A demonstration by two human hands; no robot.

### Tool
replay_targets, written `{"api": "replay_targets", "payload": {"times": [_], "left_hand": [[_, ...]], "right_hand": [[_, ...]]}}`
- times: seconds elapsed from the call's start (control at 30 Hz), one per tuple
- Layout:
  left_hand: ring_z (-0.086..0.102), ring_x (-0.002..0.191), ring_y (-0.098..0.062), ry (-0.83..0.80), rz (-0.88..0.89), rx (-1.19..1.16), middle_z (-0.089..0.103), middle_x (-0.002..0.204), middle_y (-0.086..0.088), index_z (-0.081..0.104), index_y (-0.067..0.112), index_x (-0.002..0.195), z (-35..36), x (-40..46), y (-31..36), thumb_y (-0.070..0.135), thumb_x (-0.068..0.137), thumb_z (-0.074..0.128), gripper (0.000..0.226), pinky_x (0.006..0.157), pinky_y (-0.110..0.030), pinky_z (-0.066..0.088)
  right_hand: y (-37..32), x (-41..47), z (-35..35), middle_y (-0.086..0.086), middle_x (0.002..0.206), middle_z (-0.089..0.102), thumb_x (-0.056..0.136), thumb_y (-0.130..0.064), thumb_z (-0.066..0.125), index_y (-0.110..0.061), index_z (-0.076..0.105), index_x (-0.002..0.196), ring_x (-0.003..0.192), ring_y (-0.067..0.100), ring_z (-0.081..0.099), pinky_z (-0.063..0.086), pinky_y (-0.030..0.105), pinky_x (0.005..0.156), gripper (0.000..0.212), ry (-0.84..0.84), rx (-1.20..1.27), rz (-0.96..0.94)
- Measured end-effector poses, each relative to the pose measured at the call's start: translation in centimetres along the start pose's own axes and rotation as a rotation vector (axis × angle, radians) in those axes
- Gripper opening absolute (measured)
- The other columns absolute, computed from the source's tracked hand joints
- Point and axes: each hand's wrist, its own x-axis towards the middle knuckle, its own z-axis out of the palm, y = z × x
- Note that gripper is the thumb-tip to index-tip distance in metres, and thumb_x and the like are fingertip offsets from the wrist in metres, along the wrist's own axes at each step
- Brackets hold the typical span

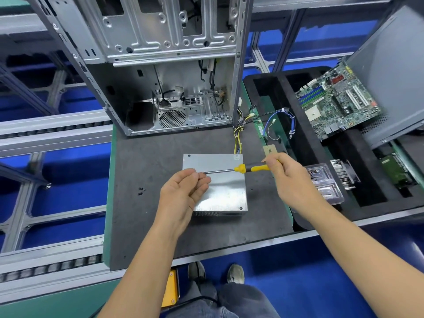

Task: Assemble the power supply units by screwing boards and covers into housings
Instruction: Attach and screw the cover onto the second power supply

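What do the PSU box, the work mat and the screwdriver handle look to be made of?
PSU box: bare sheet metal, probably steel; dull grey sheen, soft reflections.
Work mat: dark matte rubber or foam, scuffed, no glare.
Screwdriver handle: yellow and black moulded plastic, slightly glossy; shaft is bright metal.

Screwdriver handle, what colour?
Yellow with black sections, on the screwdriver gripped by the right hand; head view shows it.
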Motion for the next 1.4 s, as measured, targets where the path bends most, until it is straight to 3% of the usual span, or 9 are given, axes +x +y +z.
{"api": "replay_targets", "payload": {"times": [0.1,0.23,0.63,0.87,1.0,1.1,1.23,1.3,1.4], "left_hand": [[0.074,0.089,-0.024,-0.015,-0.009,-0.066,0.075,0.093,-0.014,0.069,0.003,0.095,0.1,0.0,0.0,0.002,0.091,0.063,0.008,0.074,-0.024,0.059],[0.074,0.084,-0.020,-0.010,-0.022,-0.185,0.074,0.086,-0.008,0.079,0.010,0.080,0.7,0.1,0.0,0.009,0.074,0.074,0.008,0.073,-0.024,0.058],[0.073,0.084,-0.014,-0.025,0.001,-0.312,0.074,0.086,-0.003,0.081,0.012,0.078,1.9,0.1,-0.4,0.012,0.078,0.070,0.011,0.073,-0.022,0.057],[0.073,0.081,-0.015,0.019,-0.011,-0.354,0.074,0.086,-0.004,0.073,0.007,0.090,1.9,0.4,-0.6,0.011,0.076,0.070,0.015,0.070,-0.022,0.058],[0.073,0.082,-0.015,0.045,-0.008,-0.352,0.074,0.088,-0.005,0.071,0.005,0.097,1.8,0.8,-0.7,0.010,0.079,0.070,0.019,0.071,-0.022,0.058],[0.073,0.082,-0.015,0.057,-0.002,-0.342,0.074,0.087,-0.005,0.072,0.006,0.097,1.9,0.9,-0.6,0.011,0.079,0.071,0.019,0.071,-0.022,0.058],[0.073,0.082,-0.015,0.063,0.009,-0.330,0.074,0.087,-0.006,0.078,0.008,0.087,2.4,0.9,-0.7,0.012,0.078,0.073,0.011,0.070,-0.022,0.058],[0.074,0.083,-0.016,0.065,0.017,-0.298,0.074,0.088,-0.006,0.080,0.011,0.081,2.7,0.9,-0.7,0.009,0.085,0.070,0.011,0.071,-0.023,0.058],[0.074,0.085,-0.018,0.074,0.033,-0.249,0.075,0.089,-0.008,0.079,0.009,0.084,3.0,0.9,-0.8,0.006,0.091,0.067,0.014,0.072,-0.024,0.058]], "right_hand": [[0.0,0.0,0.2,-0.026,0.057,0.051,0.105,-0.032,0.042,-0.028,0.062,0.098,0.054,0.000,0.042,0.033,0.014,0.050,0.021,-0.004,0.032,0.010],[-0.2,0.0,0.7,-0.011,0.068,0.053,0.103,-0.035,0.044,-0.030,0.063,0.100,0.057,0.002,0.042,0.034,0.017,0.052,0.020,0.019,0.066,-0.007],[-0.2,-0.1,1.8,-0.010,0.062,0.050,0.102,-0.041,0.045,-0.041,0.061,0.088,0.055,0.004,0.042,0.035,0.029,0.055,0.021,0.082,0.093,0.025],[-0.8,-0.3,1.6,0.005,0.078,0.064,0.098,-0.042,0.054,-0.045,0.061,0.082,0.063,0.011,0.049,0.036,0.023,0.055,0.017,0.078,0.088,-0.021],[-1.4,-0.5,1.4,-0.001,0.076,0.066,0.096,-0.045,0.056,-0.043,0.063,0.081,0.055,0.001,0.045,0.035,0.015,0.052,0.017,0.085,0.099,-0.020],[-1.6,-0.5,1.3,-0.009,0.079,0.072,0.092,-0.060,0.051,-0.038,0.068,0.078,0.057,0.001,0.046,0.036,0.019,0.054,0.031,0.053,0.141,0.030],[-1.7,-0.5,1.2,0.001,0.069,0.069,0.083,-0.073,0.040,-0.031,0.073,0.077,0.048,0.006,0.032,0.028,0.022,0.047,0.054,0.028,0.186,0.082],[-1.7,-0.6,1.4,0.003,0.064,0.059,0.089,-0.068,0.041,-0.034,0.071,0.084,0.055,0.009,0.038,0.030,0.022,0.051,0.045,0.015,0.262,0.119],[-1.6,-0.5,1.6,-0.015,0.070,0.054,0.094,-0.049,0.056,-0.034,0.065,0.097,0.061,0.005,0.043,0.034,0.018,0.056,0.018,-0.024,0.376,0.157]]}}
